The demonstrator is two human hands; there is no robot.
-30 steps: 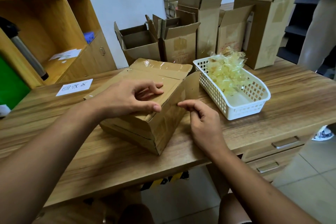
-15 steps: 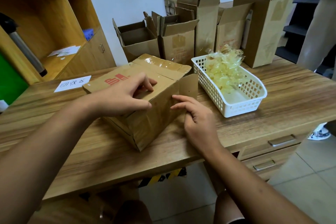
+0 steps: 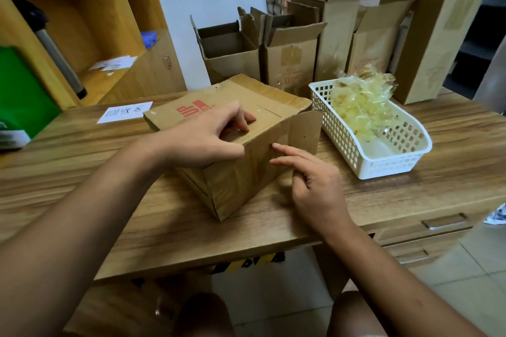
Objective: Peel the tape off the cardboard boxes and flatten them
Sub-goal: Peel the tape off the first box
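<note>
Cardboard box (image 3: 235, 180) gripped at its top edge by left hand (image 3: 202, 139), right hand (image 3: 315, 186) touching its side, fingers (image 3: 290, 151) straight.

Wooden table (image 3: 82, 172) — cardboard box (image 3: 238, 180) near the middle, white basket (image 3: 383, 164) right, paper label (image 3: 124, 112) far left, open boxes (image 3: 293, 63) along the far edge.

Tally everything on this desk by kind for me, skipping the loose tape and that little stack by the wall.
Front box: 1
Standing boxes behind: 5
White basket: 1
Paper label: 1
Total: 8
</note>
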